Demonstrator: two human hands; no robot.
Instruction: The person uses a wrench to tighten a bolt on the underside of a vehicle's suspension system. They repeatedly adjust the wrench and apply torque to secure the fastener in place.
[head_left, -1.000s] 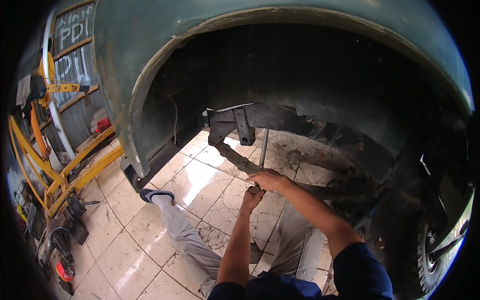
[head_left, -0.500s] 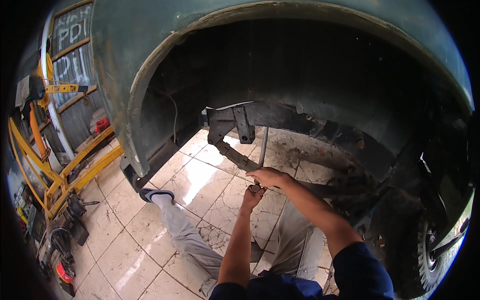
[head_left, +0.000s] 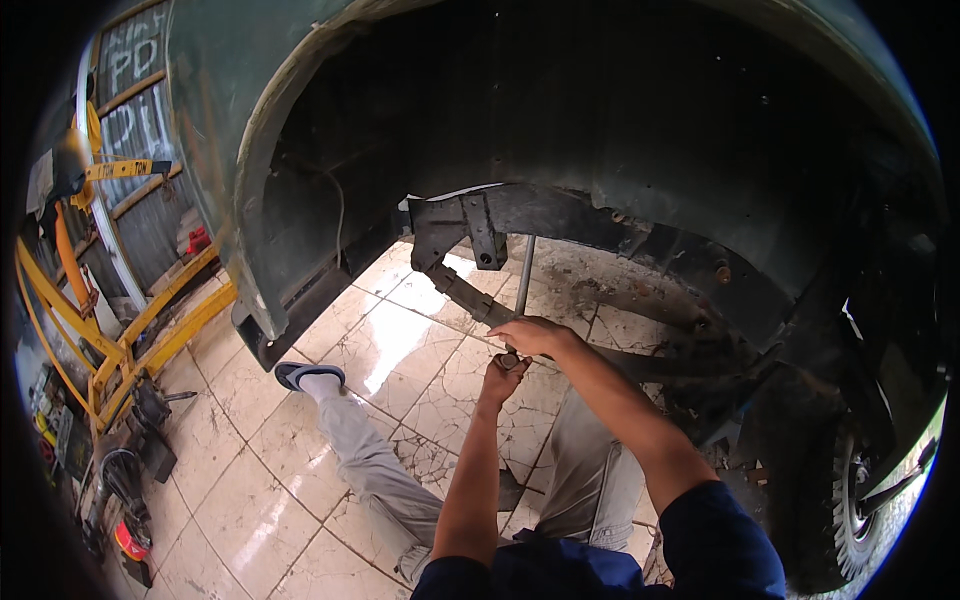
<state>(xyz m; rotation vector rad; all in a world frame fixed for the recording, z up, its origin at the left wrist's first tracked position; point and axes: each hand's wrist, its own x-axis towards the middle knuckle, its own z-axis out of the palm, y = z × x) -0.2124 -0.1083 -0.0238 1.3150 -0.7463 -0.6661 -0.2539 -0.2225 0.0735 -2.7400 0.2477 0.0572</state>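
Note:
A dark leaf spring (head_left: 462,291) slopes down from a bracket (head_left: 487,235) on the vehicle's frame and runs right beneath my hands. My right hand (head_left: 540,337) lies across the spring, fingers bent over it and pointing left. Just below, my left hand (head_left: 502,382) is closed around a small dark metal piece with a round end (head_left: 508,361); the fingers hide most of it, so its kind is unclear. Behind the spring a grey metal rod (head_left: 525,275) stands nearly upright, its lower end hidden by the spring and my right hand.
The green wheel arch (head_left: 262,130) curves overhead. A yellow hoist frame (head_left: 185,330) stands at left, with loose parts and cables (head_left: 125,480) on the tiled floor (head_left: 250,450). My sandalled foot (head_left: 312,377) rests by the body's lower edge. A tyre (head_left: 852,530) is at far right.
The view has tilted slightly, so the wheel arch and bracket sit higher in the picture. Both hands stay at the same spot by the leaf spring, with only slight movement.

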